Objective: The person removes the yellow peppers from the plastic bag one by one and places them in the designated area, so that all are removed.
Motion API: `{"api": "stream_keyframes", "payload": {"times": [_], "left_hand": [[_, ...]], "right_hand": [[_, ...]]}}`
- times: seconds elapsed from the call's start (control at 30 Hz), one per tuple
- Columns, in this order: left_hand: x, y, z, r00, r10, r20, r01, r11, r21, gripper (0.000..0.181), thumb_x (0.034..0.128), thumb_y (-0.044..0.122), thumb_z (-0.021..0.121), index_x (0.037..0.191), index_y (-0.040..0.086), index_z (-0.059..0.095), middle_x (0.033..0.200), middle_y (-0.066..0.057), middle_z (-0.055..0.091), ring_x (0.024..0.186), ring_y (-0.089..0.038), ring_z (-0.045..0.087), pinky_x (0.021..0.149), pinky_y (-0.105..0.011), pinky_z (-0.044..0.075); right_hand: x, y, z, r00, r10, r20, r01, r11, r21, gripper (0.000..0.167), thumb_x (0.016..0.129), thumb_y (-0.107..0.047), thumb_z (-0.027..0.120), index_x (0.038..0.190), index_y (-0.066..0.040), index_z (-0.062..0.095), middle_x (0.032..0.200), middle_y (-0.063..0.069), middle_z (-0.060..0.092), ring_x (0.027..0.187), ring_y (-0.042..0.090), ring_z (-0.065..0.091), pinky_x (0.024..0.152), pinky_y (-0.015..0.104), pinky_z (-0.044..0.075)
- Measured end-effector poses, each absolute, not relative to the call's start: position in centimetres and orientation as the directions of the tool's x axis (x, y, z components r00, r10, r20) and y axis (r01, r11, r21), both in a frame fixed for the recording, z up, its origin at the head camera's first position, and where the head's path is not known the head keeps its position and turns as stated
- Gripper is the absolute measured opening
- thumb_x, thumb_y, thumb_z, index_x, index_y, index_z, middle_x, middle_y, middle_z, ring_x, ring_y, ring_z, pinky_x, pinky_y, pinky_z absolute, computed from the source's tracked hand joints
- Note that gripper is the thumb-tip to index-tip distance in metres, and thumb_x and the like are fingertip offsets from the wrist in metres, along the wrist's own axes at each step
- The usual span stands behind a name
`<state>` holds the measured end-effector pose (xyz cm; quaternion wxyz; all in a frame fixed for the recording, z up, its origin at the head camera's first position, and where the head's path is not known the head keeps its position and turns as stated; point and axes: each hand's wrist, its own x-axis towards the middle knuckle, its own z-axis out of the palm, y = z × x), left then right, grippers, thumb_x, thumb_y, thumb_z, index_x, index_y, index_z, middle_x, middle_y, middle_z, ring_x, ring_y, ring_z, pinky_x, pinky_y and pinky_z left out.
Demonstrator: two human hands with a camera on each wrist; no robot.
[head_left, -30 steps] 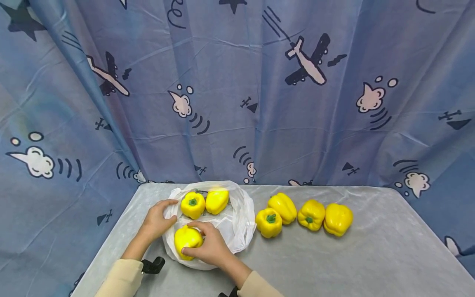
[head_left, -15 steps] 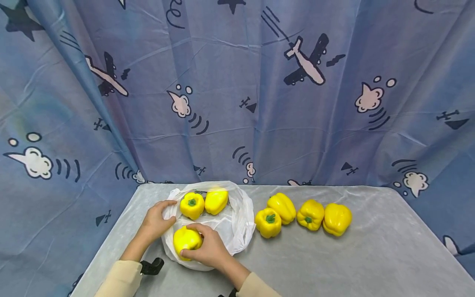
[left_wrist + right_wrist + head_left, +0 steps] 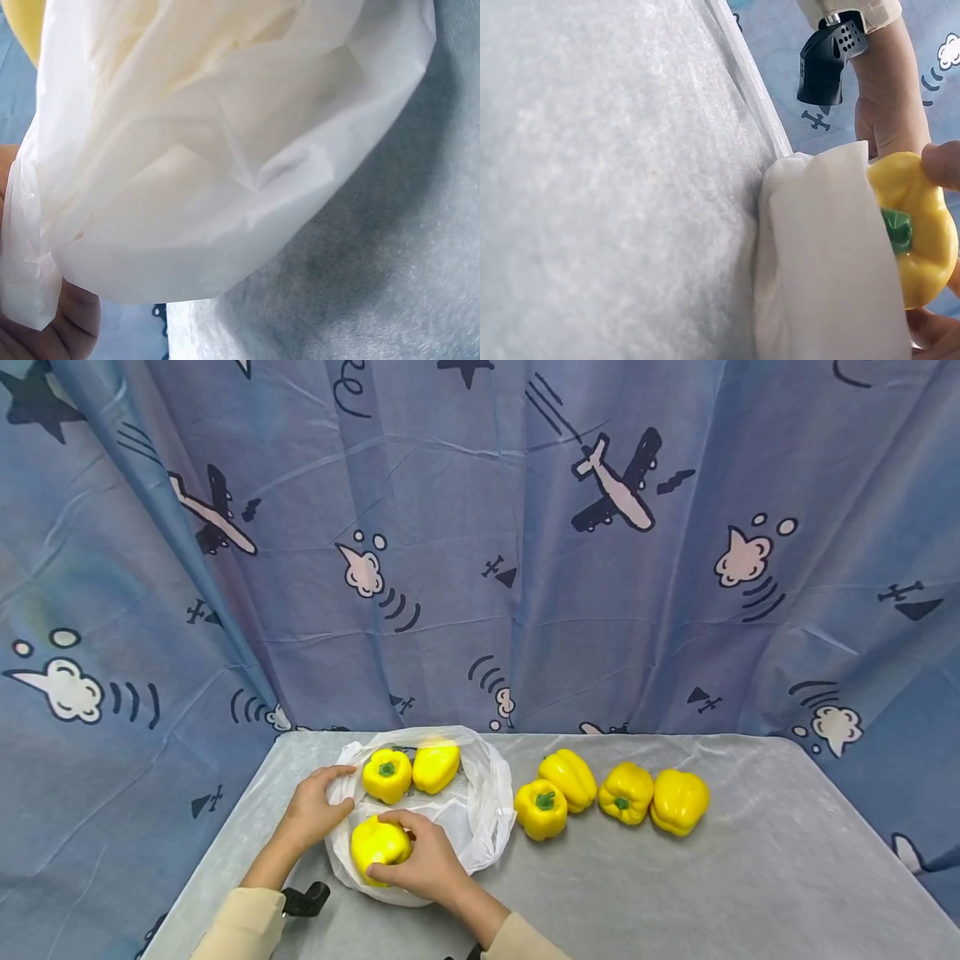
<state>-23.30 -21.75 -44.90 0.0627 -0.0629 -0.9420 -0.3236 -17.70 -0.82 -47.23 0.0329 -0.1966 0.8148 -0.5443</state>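
Note:
In the head view a white plastic bag (image 3: 491,814) stands with its mouth spread, left of the table's middle. My left hand (image 3: 312,810) grips the bag's left rim; the left wrist view shows the film (image 3: 202,187) folded between thumb and fingers. With thumb and fingers, my right hand (image 3: 429,858) holds a yellow bell pepper (image 3: 369,843) at the near side of the bag's mouth. Its green stem end (image 3: 897,230) appears in the right wrist view, partly behind the bag's wall. Deeper in the bag lie two more yellow peppers, one upright (image 3: 387,785) and one tilted (image 3: 437,770).
Right of the bag, several yellow bell peppers sit in a loose row, the nearest one (image 3: 538,817) almost touching the bag. A grey cloth covers the table (image 3: 675,893). Behind and beside it hangs a blue patterned curtain (image 3: 450,610).

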Motion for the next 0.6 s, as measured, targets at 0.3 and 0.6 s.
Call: {"api": "stream_keyframes", "payload": {"times": [0.3,0.6], "left_hand": [[-23.3,-21.9,-44.8,-0.986,0.076,0.151,0.152,0.784,0.601,0.047,0.0815,0.008,0.065,0.128,0.003,0.059,0.132,-0.022,0.056,0.126,-0.041,0.049,0.106,-0.055,0.040],[-23.2,-21.8,-44.7,-0.984,0.078,0.161,0.161,0.780,0.605,0.047,0.0808,0.007,0.065,0.127,0.002,0.059,0.131,-0.023,0.057,0.126,-0.041,0.050,0.106,-0.055,0.041]], "right_hand": [[-17.6,-0.2,-46.9,-0.914,-0.350,0.206,-0.320,0.306,-0.897,0.059,0.066,-0.028,0.086,0.120,-0.022,0.064,0.118,-0.003,0.065,0.103,0.006,0.058,0.087,0.023,0.049],[-17.5,0.8,-46.7,-0.914,-0.323,0.247,-0.343,0.286,-0.895,0.059,0.065,-0.026,0.086,0.119,-0.020,0.065,0.118,-0.001,0.066,0.105,0.011,0.058,0.087,0.025,0.050]]}}
